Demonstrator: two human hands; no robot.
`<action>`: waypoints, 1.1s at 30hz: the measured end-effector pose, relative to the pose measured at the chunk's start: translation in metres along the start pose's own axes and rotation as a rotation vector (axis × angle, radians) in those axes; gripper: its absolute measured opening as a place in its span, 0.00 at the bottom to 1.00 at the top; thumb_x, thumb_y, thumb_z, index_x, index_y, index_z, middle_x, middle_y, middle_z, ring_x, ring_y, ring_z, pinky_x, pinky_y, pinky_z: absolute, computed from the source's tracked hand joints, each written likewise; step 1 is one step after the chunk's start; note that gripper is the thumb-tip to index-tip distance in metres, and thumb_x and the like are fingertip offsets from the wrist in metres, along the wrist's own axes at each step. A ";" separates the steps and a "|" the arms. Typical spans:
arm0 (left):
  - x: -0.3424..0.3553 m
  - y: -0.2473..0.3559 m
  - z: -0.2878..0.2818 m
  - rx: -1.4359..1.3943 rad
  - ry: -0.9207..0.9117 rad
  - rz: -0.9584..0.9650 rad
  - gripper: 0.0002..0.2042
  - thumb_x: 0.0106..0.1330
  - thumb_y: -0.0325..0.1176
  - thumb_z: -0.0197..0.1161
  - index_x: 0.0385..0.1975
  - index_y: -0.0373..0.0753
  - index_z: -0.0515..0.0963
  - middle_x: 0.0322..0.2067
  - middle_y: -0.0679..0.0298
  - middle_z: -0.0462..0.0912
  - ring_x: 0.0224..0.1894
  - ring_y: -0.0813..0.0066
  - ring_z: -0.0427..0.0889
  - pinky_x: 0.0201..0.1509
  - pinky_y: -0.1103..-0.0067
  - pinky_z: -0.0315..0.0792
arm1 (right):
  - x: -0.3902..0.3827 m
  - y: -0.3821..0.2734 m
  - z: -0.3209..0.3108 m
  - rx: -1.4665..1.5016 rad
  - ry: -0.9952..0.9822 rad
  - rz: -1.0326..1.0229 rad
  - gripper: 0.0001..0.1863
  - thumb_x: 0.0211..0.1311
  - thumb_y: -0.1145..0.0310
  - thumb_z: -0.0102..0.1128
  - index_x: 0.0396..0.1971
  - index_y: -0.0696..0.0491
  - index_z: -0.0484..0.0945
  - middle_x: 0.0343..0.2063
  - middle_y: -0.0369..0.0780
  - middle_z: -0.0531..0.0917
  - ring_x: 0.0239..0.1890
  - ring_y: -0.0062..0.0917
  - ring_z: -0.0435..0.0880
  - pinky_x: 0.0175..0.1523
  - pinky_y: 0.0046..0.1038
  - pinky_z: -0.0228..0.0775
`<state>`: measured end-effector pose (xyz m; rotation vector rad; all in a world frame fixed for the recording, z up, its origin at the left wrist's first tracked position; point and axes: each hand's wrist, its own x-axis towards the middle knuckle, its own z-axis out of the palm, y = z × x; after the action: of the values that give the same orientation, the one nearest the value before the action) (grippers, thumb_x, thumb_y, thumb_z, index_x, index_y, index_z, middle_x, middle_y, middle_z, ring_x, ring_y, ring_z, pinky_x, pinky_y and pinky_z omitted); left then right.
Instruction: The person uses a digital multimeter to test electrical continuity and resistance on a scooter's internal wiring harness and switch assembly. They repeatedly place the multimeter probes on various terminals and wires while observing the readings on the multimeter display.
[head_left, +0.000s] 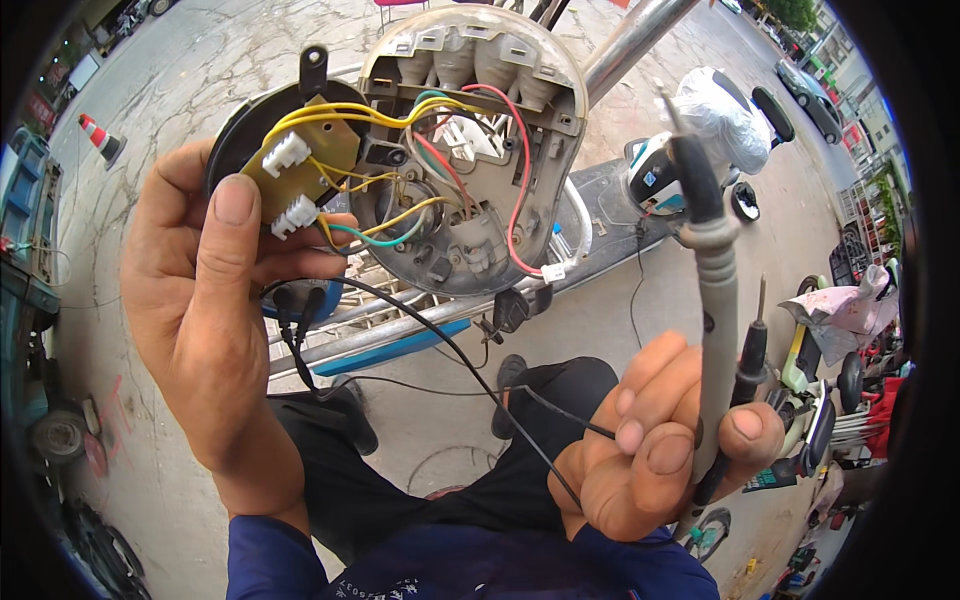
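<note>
At the left, my left hand [200, 300] grips a round black part with a brown circuit board [335, 148] on it, thumb on the board's edge beside white connectors [291, 152]. Yellow, green and red wires [395, 118] run from the board into an opened grey plastic housing [562, 150], apparently a vehicle's instrument housing. A small white plug [553, 272] hangs on a red wire at its lower edge. On the right, my right hand [650, 440] is closed around a grey test probe [716, 300] and a black test probe [752, 360]. Both point upward, with their tips apart from the board.
Black leads [440, 330] cross in front of my knees. Behind the housing runs a metal pole [635, 45]. A scooter [655, 185] with a plastic-wrapped part stands beyond. More vehicles line the right side, and a traffic cone [100, 138] stands far left.
</note>
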<state>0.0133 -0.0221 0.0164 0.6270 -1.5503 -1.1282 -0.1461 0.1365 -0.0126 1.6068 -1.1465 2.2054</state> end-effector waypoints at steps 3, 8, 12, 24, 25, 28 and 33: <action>-0.001 0.000 0.001 -0.021 0.018 0.027 0.14 0.78 0.33 0.50 0.54 0.28 0.68 0.44 0.48 0.84 0.35 0.61 0.89 0.31 0.80 0.84 | 0.004 0.002 -0.005 -0.122 -0.061 -0.036 0.20 0.66 0.70 0.55 0.57 0.52 0.69 0.19 0.31 0.70 0.21 0.16 0.67 0.28 0.23 0.63; -0.003 -0.002 0.001 -0.020 0.029 0.041 0.15 0.78 0.33 0.49 0.55 0.28 0.68 0.45 0.47 0.84 0.35 0.60 0.89 0.32 0.79 0.85 | 0.002 0.006 -0.013 -0.241 -0.081 -0.025 0.21 0.69 0.62 0.54 0.58 0.51 0.68 0.18 0.33 0.72 0.21 0.18 0.68 0.30 0.24 0.67; -0.003 -0.002 0.002 -0.046 0.006 0.055 0.15 0.79 0.33 0.49 0.56 0.28 0.68 0.46 0.46 0.83 0.36 0.60 0.89 0.32 0.79 0.85 | 0.001 0.003 -0.019 -0.270 -0.102 0.002 0.20 0.68 0.62 0.55 0.57 0.51 0.69 0.18 0.35 0.73 0.21 0.19 0.69 0.31 0.25 0.67; -0.004 -0.004 -0.006 -0.012 0.018 0.064 0.14 0.78 0.33 0.49 0.54 0.29 0.68 0.45 0.46 0.83 0.36 0.58 0.89 0.32 0.79 0.85 | -0.003 -0.001 -0.011 -0.159 -0.034 0.030 0.25 0.68 0.65 0.52 0.63 0.53 0.64 0.25 0.36 0.71 0.27 0.19 0.71 0.32 0.28 0.65; -0.004 -0.003 -0.004 0.008 0.026 0.061 0.14 0.78 0.33 0.50 0.54 0.29 0.68 0.45 0.46 0.83 0.36 0.58 0.89 0.32 0.79 0.85 | -0.004 -0.002 -0.008 -0.166 -0.005 0.031 0.25 0.69 0.65 0.52 0.64 0.54 0.64 0.26 0.36 0.71 0.27 0.20 0.71 0.32 0.28 0.65; -0.004 -0.002 -0.002 0.009 0.025 0.059 0.14 0.78 0.34 0.50 0.53 0.28 0.68 0.44 0.45 0.83 0.35 0.59 0.89 0.32 0.78 0.85 | -0.008 -0.004 -0.003 -0.171 0.041 0.048 0.24 0.70 0.63 0.53 0.62 0.54 0.66 0.27 0.36 0.72 0.27 0.21 0.73 0.32 0.29 0.68; -0.004 0.003 0.007 -0.015 -0.004 0.071 0.14 0.77 0.33 0.52 0.53 0.28 0.68 0.44 0.45 0.84 0.34 0.60 0.89 0.31 0.79 0.85 | -0.006 -0.012 -0.007 -0.053 -0.038 0.135 0.19 0.59 0.81 0.62 0.51 0.58 0.74 0.32 0.43 0.78 0.28 0.24 0.79 0.32 0.24 0.76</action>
<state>0.0088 -0.0149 0.0175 0.5560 -1.5543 -1.0877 -0.1427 0.1509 -0.0129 1.6003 -1.3498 2.2132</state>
